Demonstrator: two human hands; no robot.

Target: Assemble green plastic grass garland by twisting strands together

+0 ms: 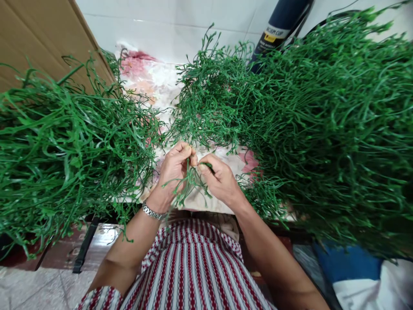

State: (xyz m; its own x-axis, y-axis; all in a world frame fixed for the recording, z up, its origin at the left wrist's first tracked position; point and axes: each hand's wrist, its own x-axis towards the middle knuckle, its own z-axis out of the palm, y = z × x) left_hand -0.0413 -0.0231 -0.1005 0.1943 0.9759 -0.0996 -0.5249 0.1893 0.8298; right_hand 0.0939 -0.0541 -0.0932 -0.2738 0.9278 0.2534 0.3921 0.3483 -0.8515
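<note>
**Pinching slender green sprigs (191, 183) between our hands**

At the near edge of the floral cloth (196, 200), our left hand (174, 165) pinches the sprigs, which hang below it. Our right hand (221, 178) is closed, thumb to forefinger, just beside it, a bit of green in its curl. We seem to be fingering the stems apart; handling them calls for a light, precise pinch. Leafy heaps flank us, left (71, 146) and right (338, 142). Farther off stand a cardboard box (38, 34), left, and a dark blue vacuum-cup tube (279, 26), right, near the tiled wall (193, 26).
</note>
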